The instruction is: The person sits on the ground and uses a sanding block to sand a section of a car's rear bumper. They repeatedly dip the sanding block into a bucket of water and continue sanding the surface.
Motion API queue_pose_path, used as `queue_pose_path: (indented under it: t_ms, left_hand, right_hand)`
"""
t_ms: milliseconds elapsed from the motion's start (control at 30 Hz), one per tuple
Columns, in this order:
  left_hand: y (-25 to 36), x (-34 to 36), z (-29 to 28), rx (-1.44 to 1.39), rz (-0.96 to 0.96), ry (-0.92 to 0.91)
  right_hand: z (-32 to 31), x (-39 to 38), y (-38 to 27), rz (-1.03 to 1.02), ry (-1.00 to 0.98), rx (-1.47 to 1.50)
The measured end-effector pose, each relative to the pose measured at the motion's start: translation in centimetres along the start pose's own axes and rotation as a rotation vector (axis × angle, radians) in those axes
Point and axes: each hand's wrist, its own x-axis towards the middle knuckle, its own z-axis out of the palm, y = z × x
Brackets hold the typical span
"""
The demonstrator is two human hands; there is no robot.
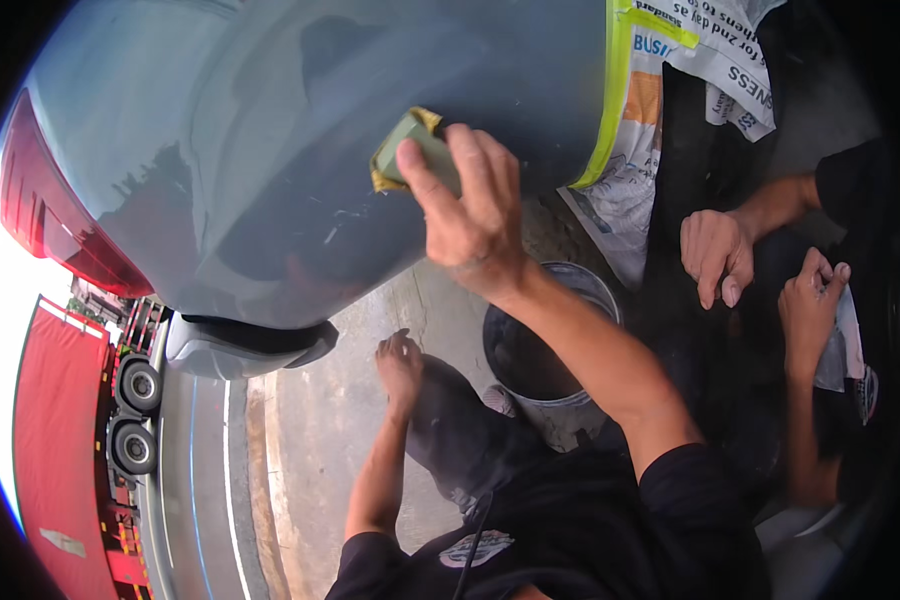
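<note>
My right hand grips a grey-green sanding block, its fingers along one side and its thumb on top. Yellowish sandpaper edges stick out round the block. It rests against the curved grey car body panel, which carries a few light scratches or specks. My left hand lies at my bent knee, apart from the car, with nothing visible in it and its fingers partly extended. Bright yellow-green tape holds newspaper along the panel's right side.
Below my right forearm stands a dark round bucket on the concrete ground. At the right crouches a person in dark clothes; their hands are near the newspaper. A red tail light is at left, and a red truck stands beyond the road.
</note>
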Motion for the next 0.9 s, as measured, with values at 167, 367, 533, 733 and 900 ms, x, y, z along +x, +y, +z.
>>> queue_pose_path:
  t_ms: [167, 367, 533, 733, 900]
  left_hand:
    - [-0.9, -1.6, -3.3, 0.046, -0.004, -0.004]
    - [-1.3, 0.3, -1.2, -0.004, 0.036, 0.019]
    - [-1.6, -0.7, -2.2, 0.018, 0.036, 0.05]
    - [-1.8, -0.6, -1.6, 0.052, 0.011, 0.002]
    - [-2.0, -1.5, -2.1, 0.056, -0.001, 0.052]
  right_hand:
    - [-5.3, 1.2, -0.1, 0.08, 0.037, -0.217]
    - [-1.7, 1.3, -2.1, 0.114, 0.105, -0.165]
    - [-6.1, 2.4, 2.6, 0.128, 0.121, -0.238]
    - [-2.7, 3.2, -1.5, 0.056, 0.073, -0.146]
    - [-6.9, 3.4, 4.0, 0.163, 0.169, -0.304]
